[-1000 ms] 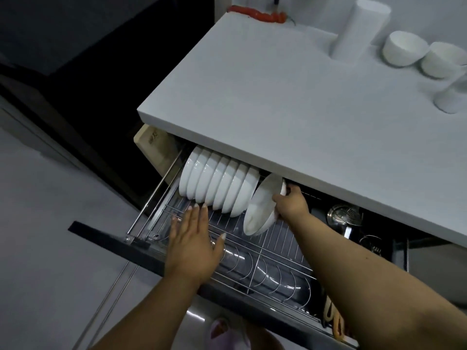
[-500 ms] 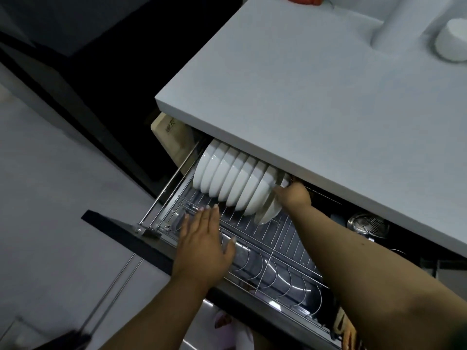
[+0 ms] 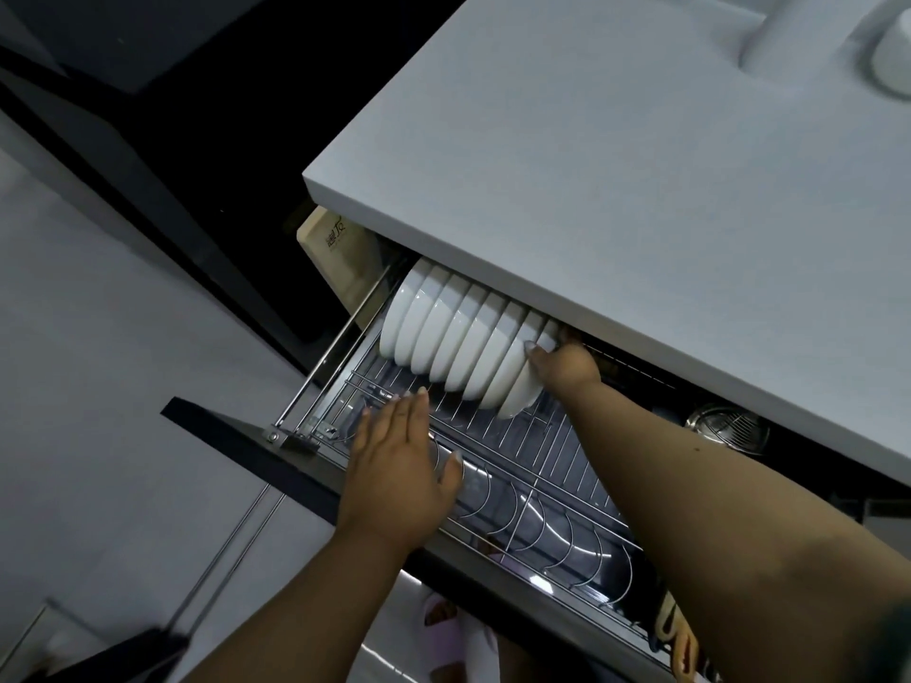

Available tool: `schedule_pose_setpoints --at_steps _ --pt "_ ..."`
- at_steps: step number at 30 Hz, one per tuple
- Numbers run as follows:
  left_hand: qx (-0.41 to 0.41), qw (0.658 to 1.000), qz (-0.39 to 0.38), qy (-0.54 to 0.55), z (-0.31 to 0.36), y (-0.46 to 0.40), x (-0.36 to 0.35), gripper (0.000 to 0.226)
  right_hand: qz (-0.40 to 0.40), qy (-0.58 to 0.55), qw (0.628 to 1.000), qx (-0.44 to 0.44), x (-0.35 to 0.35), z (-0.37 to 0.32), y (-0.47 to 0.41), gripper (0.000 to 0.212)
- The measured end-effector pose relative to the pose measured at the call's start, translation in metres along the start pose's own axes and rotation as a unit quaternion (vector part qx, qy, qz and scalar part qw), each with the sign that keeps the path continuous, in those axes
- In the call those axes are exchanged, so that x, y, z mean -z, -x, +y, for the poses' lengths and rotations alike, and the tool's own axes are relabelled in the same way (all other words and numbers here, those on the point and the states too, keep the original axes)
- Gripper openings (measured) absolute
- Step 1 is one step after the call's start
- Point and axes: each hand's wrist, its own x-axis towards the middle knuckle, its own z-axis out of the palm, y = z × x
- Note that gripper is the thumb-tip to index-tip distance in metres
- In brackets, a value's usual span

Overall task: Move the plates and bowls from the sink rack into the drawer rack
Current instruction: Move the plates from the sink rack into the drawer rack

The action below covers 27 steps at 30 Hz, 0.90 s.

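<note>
under the counter, right hand (image 3: 567,364) grips glossy white bowls (image 3: 463,342) on edge; left hand (image 3: 394,465) spread.

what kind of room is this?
Probably a home kitchen: a pull-out wire drawer rack holding a row of white ceramic bowls under a pale grey countertop.

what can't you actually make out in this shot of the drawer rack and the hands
Head view only:
- Right hand fingers: behind the last bowl, grip unclear.
- Row of bowls: tops hidden under the countertop.
- Drawer rack back: dark, under the countertop.
- Left hand palm: contact with the rack unseen.
- Cup: cut off by the frame edge.
</note>
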Motion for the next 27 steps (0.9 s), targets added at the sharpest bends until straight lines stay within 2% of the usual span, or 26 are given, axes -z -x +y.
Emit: schedule_pose_setpoints --at_steps 5,11,19,23,27 --pt "0.001 1.0 0.007 -0.004 -0.001 0.0 -0.001 0.085 0.014 -0.025 0.999 0.03 0.002 0.005 0.013 0.063" --pt "0.01 1.0 -0.002 0.013 0.001 0.0 0.002 0.075 0.021 -0.045 0.997 0.066 0.007 0.01 0.042 0.062" --pt "0.011 0.999 -0.04 0.002 0.013 0.01 0.02 0.062 0.086 -0.047 0.984 0.151 0.047 0.027 0.12 0.062" --pt "-0.028 0.997 -0.078 0.009 0.027 0.017 0.031 0.048 0.137 -0.04 0.976 0.167 0.082 0.048 0.165 0.061" --pt "-0.081 0.993 -0.088 0.013 0.056 0.027 0.045 0.045 0.192 -0.023 0.967 0.166 0.116 0.075 0.212 0.06"
